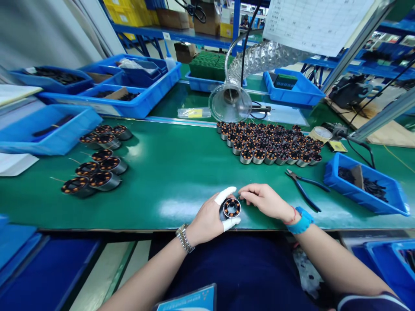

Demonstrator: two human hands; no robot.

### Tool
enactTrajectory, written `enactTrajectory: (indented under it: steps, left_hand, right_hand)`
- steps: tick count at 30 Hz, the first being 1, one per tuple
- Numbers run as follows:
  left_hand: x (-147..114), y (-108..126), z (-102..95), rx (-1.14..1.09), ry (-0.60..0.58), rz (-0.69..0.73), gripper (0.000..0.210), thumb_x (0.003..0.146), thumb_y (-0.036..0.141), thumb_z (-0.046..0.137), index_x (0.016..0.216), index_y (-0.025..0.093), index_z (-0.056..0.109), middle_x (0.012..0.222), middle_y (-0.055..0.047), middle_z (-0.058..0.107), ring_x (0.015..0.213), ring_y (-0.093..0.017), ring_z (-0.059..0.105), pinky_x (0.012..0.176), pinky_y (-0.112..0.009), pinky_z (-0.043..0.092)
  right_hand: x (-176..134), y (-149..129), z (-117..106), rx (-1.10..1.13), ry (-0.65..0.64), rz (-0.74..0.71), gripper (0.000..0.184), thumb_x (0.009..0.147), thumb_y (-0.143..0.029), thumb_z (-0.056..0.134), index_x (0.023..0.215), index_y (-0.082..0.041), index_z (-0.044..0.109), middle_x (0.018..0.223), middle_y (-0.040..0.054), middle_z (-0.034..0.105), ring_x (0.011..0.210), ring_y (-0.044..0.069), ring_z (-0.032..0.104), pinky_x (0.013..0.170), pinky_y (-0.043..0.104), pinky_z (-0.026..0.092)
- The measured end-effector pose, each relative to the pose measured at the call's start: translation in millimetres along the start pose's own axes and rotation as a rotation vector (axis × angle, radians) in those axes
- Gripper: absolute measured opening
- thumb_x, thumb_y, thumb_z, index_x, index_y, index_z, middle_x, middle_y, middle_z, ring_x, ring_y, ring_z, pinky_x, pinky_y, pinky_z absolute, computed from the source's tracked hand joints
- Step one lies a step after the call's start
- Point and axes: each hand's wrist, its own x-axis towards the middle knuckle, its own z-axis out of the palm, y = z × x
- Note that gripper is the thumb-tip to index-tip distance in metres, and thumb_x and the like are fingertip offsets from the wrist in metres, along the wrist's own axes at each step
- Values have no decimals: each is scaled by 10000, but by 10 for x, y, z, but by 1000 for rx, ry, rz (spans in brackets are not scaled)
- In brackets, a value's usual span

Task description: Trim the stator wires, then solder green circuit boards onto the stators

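Note:
My left hand (210,218), with white finger cots on its thumb and a finger, is closed around a motor stator (232,208). This stator is a silvery ring with copper windings inside, and its open end faces up. At its upper right edge my right hand (264,199) pinches what looks like a thin wire end; the fingertips partly hide it. Several similar stators (105,179) with thin wires sticking out stand to the left. A dense group of stators (270,144) stands beyond my right hand. Blue-handled cutting pliers (304,188) lie to the right of that hand.
At right is a blue bin (366,183) of small black parts. A clear fume hood (230,103) on a foil duct hangs behind the stators. Blue trays (136,103) line the back left, and a tape roll (320,133) lies at the right.

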Motion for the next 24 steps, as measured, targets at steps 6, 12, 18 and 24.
enactTrajectory:
  steps: [6,12,18,24]
  left_hand:
    - [2,5,-1,21,10,-7,683,673,354,676,1260,158,387,1199,-136,566,1075,-248,556,921,-402,452]
    - [-2,6,-10,4,41,26,521,661,329,700,1124,176,517,1058,-99,621,966,-239,592,859,-404,479]
    - [-36,45,-213,-379,-146,-55,498,660,348,706,1105,193,543,1122,-82,619,1035,-232,575,936,-404,435]
    - [-93,23,-266,-892,-313,-137,552,626,441,717,1083,175,559,1048,-96,648,949,-238,615,878,-400,469]
  right_hand:
    - [78,14,70,37,44,68,182,788,-274,531,727,-129,622,602,-17,563,544,73,454,529,194,376]
    - [38,23,179,-26,149,43,215,816,-246,488,645,-136,556,557,-20,529,513,78,442,493,200,368]
    - [-137,30,58,-216,250,-382,172,835,-235,521,970,-158,596,923,71,643,832,146,572,765,293,462]
    - [-176,14,-67,-472,218,-848,129,823,-135,517,919,-164,599,858,83,625,798,153,531,719,308,457]
